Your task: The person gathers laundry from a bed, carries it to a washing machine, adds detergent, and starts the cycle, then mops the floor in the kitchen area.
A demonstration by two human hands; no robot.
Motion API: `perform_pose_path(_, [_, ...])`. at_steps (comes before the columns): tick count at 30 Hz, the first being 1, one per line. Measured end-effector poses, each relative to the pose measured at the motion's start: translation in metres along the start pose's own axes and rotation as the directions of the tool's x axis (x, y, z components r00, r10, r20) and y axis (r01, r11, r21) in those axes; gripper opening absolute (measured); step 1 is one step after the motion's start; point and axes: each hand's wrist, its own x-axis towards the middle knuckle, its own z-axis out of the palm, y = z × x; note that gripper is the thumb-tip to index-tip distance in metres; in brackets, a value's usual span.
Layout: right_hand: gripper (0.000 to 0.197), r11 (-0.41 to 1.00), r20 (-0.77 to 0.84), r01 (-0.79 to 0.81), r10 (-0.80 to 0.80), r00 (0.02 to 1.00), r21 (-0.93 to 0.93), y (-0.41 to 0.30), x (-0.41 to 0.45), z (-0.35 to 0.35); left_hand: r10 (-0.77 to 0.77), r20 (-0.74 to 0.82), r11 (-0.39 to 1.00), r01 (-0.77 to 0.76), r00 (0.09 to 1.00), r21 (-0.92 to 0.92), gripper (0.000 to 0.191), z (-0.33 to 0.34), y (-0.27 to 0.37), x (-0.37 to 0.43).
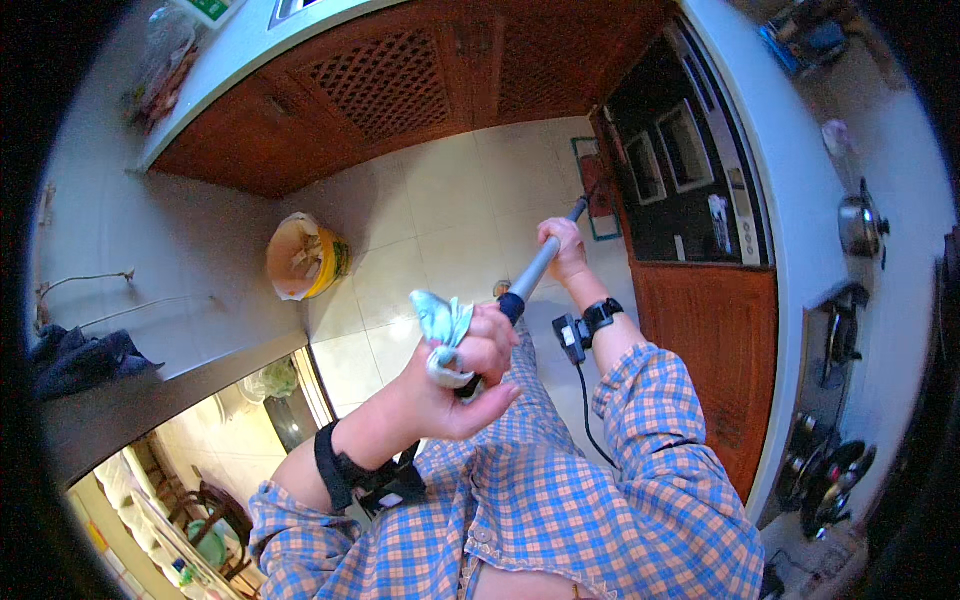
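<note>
A long pole with a grey shaft (536, 268) and a dark grip slants from in front of my body towards the cabinets at the upper right. My left hand (469, 367) is closed round its near end; a light blue cloth (442, 322) is wrapped or tied about the fingers. Further along the shaft, my right hand (564, 247) grips the pole. The far end reaches a flat frame with a green edge and a reddish middle (598, 187) on the floor beside the cabinet base. Exactly what is fixed to the pole's tip is too dim to tell.
A yellow bucket (326, 262) with a liner and some refuse stands on the tiled floor at left. Brown wooden cabinets (697, 330) with lattice doors and a dark glass-fronted appliance (660, 165) border the floor. A metal kettle (859, 225) sits on the right counter. A doorway opens lower left.
</note>
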Motion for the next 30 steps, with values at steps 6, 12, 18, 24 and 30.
perform_pose_path(6, [0.010,0.995,-0.022,0.086,-0.088,0.996,-0.053,0.026,0.068,0.003,0.037,-0.145,0.998,-0.043,0.989,-0.040,0.019,-0.031,-0.022,0.057])
perform_pose_path(12, [0.010,0.999,0.038,0.045,-0.044,0.998,-0.014,0.044,0.097,-0.005,-0.018,-0.085,1.000,0.019,0.996,0.019,0.021,-0.036,-0.007,0.098])
perform_pose_path(18, [0.010,0.999,0.094,0.032,-0.030,0.995,-0.027,0.025,0.109,0.002,0.049,-0.170,0.998,-0.044,0.984,0.034,0.019,-0.050,0.005,0.106])
perform_pose_path(24, [0.010,0.999,0.379,0.020,-0.028,0.925,0.026,-0.043,0.111,0.013,0.072,-0.219,0.997,-0.078,0.973,-0.019,0.017,-0.065,0.055,0.109])
perform_pose_path(30, [0.006,0.979,0.683,0.021,-0.158,0.713,0.205,-0.132,0.114,0.048,0.078,-0.164,0.989,-0.055,0.983,0.136,0.025,-0.087,0.115,0.088])
